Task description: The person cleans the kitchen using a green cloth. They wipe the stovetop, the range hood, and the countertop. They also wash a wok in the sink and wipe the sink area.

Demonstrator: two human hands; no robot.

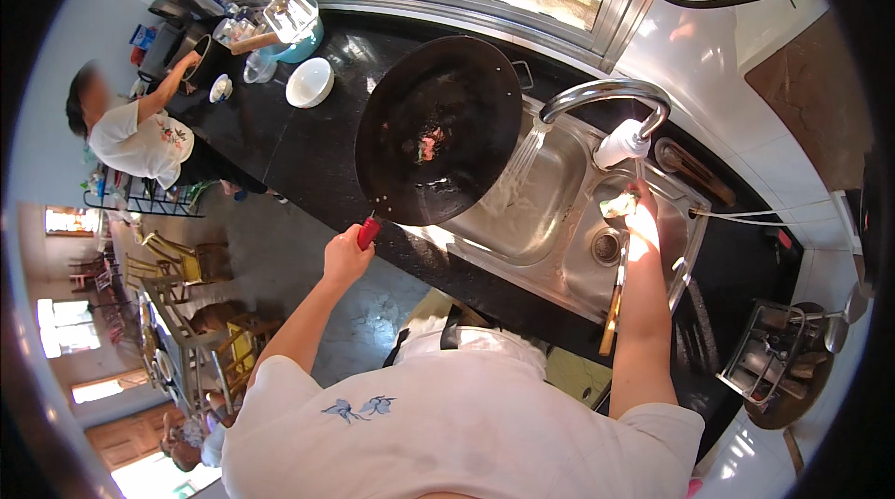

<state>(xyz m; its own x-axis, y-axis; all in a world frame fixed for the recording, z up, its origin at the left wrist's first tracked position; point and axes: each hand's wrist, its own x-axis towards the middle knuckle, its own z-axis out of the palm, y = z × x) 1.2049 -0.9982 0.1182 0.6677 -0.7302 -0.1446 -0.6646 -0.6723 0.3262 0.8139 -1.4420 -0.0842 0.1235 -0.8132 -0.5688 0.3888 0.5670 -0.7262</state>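
Note:
My left hand (pixel 347 257) is wrapped round the red handle (pixel 369 232) of a large black wok (pixel 392 136). The wok is tilted over the counter and the left edge of the sink (pixel 559 173), with a small heap of pinkish food scraps (pixel 430 144) inside. Water runs from the curved faucet (pixel 606 87) into the larger basin, close beside the wok's right rim. Over the smaller basin, my right hand (pixel 641 207) is closed on a small pale, bunched thing (pixel 616 207), whose kind I cannot make out. Below it, a wooden-handled utensil (pixel 611 320) leans across the sink's front edge.
A white bowl (pixel 309 82) and a blue basin (pixel 303 44) stand on the counter beyond the wok. At the far left, another person (pixel 144 140) reaches toward a dark pot. A wire rack (pixel 763 350) stands at right; a brush-like item (pixel 695 171) lies behind the sink.

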